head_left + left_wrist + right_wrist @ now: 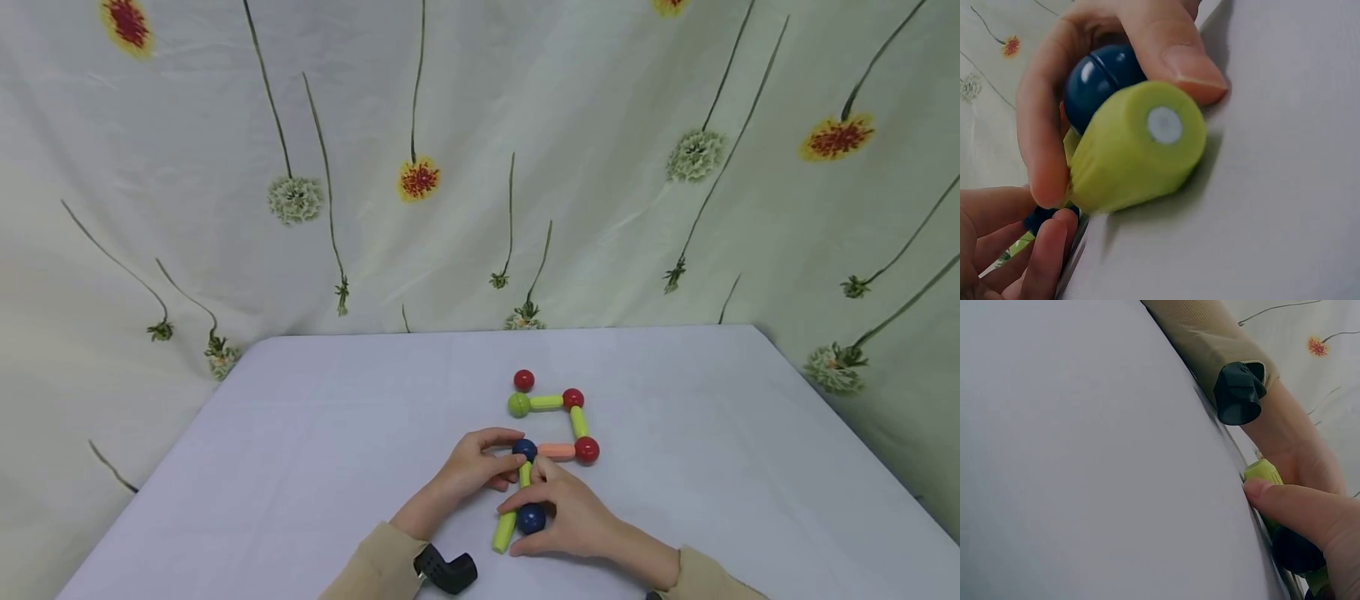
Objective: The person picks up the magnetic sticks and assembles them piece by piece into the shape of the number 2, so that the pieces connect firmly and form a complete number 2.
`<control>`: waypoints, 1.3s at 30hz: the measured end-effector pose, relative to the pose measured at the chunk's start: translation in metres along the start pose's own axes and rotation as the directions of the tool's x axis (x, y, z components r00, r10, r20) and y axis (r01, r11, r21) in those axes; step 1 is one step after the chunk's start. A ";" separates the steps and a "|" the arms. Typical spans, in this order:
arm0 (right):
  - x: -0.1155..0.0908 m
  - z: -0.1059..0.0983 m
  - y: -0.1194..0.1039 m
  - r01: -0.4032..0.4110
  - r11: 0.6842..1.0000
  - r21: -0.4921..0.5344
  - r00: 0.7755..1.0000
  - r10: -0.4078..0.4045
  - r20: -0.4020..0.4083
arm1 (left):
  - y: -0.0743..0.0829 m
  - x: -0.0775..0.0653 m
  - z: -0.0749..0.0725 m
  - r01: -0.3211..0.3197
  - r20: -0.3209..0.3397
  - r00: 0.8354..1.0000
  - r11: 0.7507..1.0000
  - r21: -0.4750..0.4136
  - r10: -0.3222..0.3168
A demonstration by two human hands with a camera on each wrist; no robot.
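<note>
My left hand (468, 467) pinches a dark blue ball (525, 450) between thumb and fingers. From that ball a yellow-green magnetic rod (525, 475) runs toward a second blue ball (532, 518). My right hand (577, 512) grips this second ball, its fingers curled round it. Against the same ball lies another yellow-green rod (504, 533), slanting toward the front left. In the left wrist view, this rod's free end (1165, 125) shows a round metal disc, and a right fingertip (1050, 187) rests along its side.
An orange rod (557, 452) leads right from the far blue ball to a red ball (587, 450). Beyond it, a yellow-green rod (579, 422), red ball (573, 398), rod (546, 402) and green ball (519, 405) continue the chain. A separate red ball (524, 380) sits behind on the white table (337, 433).
</note>
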State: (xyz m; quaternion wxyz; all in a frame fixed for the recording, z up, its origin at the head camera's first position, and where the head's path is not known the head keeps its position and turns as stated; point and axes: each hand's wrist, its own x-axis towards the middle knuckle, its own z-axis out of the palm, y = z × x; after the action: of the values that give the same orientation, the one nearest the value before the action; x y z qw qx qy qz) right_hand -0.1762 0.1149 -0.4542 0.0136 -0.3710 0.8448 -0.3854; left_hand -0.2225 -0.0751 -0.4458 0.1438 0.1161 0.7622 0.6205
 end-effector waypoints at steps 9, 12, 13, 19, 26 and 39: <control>0.005 0.003 -0.007 -0.041 0.999 -0.005 0.999 0.041 0.000 | 0.003 -0.003 0.001 -0.008 -0.005 1.000 1.000 0.009 0.008; 0.006 0.002 -0.010 -0.049 0.999 -0.015 0.999 0.049 -0.001 | 0.005 -0.004 0.001 -0.010 -0.009 1.000 1.000 0.016 0.011; 0.006 0.002 -0.010 -0.046 0.999 -0.025 0.999 0.046 0.002 | 0.005 -0.004 0.001 -0.011 -0.010 1.000 1.000 0.019 0.011; 0.009 0.000 -0.013 -0.009 0.992 -0.124 0.999 0.014 0.041 | 0.004 -0.001 0.000 -0.013 -0.007 1.000 0.999 0.032 0.013; 0.012 0.002 -0.016 0.017 0.985 -0.171 1.000 -0.013 0.024 | 0.003 -0.003 -0.001 -0.024 -0.003 1.000 1.000 0.001 0.024; 0.011 0.008 -0.017 0.003 0.991 -0.131 0.999 -0.008 -0.040 | 0.018 -0.013 0.002 -0.048 -0.010 0.999 0.999 0.026 0.049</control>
State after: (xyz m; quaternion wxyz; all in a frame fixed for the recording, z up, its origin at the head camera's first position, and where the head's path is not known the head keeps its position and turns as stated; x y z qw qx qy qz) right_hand -0.1714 0.0957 -0.4453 -0.0289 -0.3655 0.8674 -0.3365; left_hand -0.2097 -0.0741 -0.4272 0.1230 0.1329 0.7677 0.6147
